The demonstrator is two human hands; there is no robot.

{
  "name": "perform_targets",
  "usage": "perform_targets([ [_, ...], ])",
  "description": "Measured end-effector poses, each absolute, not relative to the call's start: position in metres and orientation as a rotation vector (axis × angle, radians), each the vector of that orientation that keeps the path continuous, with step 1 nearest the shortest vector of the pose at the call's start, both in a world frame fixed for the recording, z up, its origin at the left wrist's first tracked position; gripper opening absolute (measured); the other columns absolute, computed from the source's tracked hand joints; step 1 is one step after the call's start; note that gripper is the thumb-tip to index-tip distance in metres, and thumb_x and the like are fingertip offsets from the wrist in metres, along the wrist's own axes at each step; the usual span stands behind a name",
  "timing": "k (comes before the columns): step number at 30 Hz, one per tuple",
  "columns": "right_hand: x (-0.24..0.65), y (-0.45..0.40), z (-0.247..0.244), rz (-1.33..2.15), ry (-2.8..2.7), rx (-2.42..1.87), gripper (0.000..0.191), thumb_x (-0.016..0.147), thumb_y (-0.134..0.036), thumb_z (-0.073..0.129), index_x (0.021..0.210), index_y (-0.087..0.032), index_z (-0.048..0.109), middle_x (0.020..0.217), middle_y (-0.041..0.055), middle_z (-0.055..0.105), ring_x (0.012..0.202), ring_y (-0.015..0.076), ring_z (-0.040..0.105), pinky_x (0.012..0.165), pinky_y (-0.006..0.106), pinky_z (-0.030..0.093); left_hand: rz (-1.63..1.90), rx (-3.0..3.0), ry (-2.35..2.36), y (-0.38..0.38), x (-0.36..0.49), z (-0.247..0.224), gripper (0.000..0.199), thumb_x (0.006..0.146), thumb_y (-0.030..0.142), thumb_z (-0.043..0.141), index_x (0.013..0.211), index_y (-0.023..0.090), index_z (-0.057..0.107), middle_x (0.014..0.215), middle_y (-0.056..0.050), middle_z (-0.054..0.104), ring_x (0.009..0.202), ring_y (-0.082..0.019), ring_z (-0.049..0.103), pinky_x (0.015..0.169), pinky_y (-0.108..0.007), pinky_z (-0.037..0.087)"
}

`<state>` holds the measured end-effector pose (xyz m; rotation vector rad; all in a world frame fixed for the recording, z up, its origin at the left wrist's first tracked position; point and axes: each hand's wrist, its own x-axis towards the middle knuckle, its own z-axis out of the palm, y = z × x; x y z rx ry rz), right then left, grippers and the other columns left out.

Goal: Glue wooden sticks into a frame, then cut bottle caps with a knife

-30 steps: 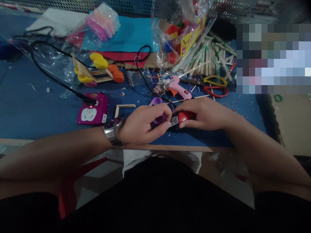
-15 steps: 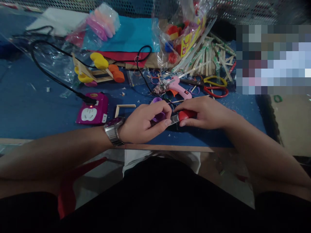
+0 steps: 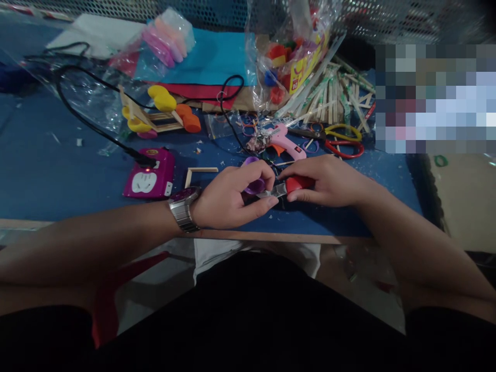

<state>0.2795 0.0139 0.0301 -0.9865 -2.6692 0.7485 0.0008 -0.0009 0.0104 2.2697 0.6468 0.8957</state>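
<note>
My right hand is closed around the red handle of a box cutter, its grey metal end pointing left. That metal end reaches between the thumb and curled fingers of my left hand. The left fingers are bent in toward the blade, and whatever small thing they pinch is hidden. Just behind them lies a purple piece with rounded, ring-like parts, partly covered by the fingers. Left of this hand is an L-shaped piece of joined thin wooden sticks.
A magenta power socket with a black cord stands left. Beyond the hands lie a pink glue gun, scissors and many wooden sticks. A small stick model with yellow and orange pieces sits back left.
My left thumb has moved slightly away from the index finger, and more of the cutter's metal end shows between them. My right hand keeps its hold almost unmoved.
</note>
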Motion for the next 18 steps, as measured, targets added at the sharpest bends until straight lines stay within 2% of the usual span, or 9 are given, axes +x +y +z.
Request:
perform_targets([
  [18,0.2795,0.0126,0.0309,0.755,-2.676,-0.993,0.06,0.101,-0.074,0.06,0.124,-0.022,0.077,0.113,0.009,0.083,0.1,0.0263,0.077,0.081,0.033,0.047,0.891,2.295,0.631,-0.0007,0.0005,0.0125,0.016,0.097,0.036,0.069,0.097,0.022,0.061,0.082,0.001,0.069,0.064,-0.012,0.062,0.062,-0.028,0.047],
])
